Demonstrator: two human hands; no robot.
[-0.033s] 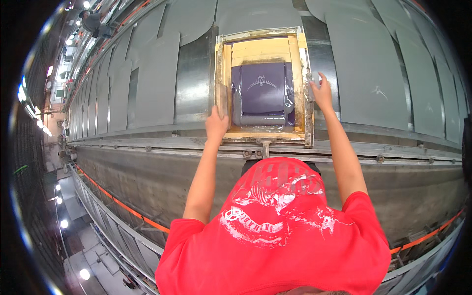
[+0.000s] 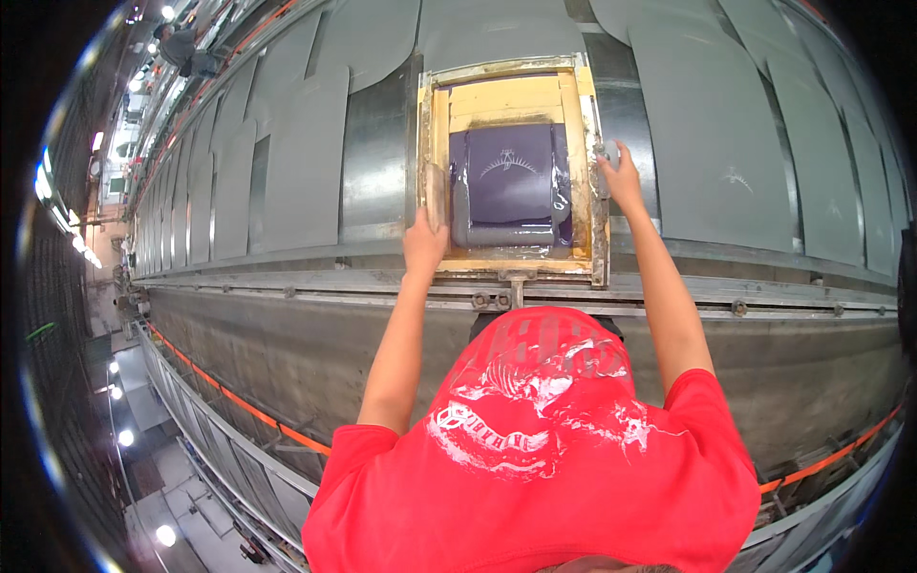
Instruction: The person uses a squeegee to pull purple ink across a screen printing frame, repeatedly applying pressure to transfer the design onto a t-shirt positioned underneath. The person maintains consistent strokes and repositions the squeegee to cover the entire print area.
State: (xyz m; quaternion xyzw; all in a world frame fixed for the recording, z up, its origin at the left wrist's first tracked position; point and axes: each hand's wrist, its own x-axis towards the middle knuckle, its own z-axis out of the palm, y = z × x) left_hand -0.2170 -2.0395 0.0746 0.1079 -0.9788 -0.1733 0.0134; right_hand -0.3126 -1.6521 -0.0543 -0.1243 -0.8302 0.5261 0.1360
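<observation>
Fingers of left hand clamp on lower-left side of yellow wooden-framed printing screen; right hand fingers wrap its right rail. Frame lies flat on long grey print table, over dark purple fabric panel. Looks stiff, fairly light, prob. ink-slick inside, so best held by bare side rails w/ both hands.

A framed printing screen lies at the upper centre of the frame, on a long bench that runs from left to right. Inside it sits a squeegee, near its lower edge. The left hand rests on the screen's lower left side; the right hand on its right side. Flat panels lie in a row to the left and right of the screen. The person's shirt fills the lower centre.
</observation>
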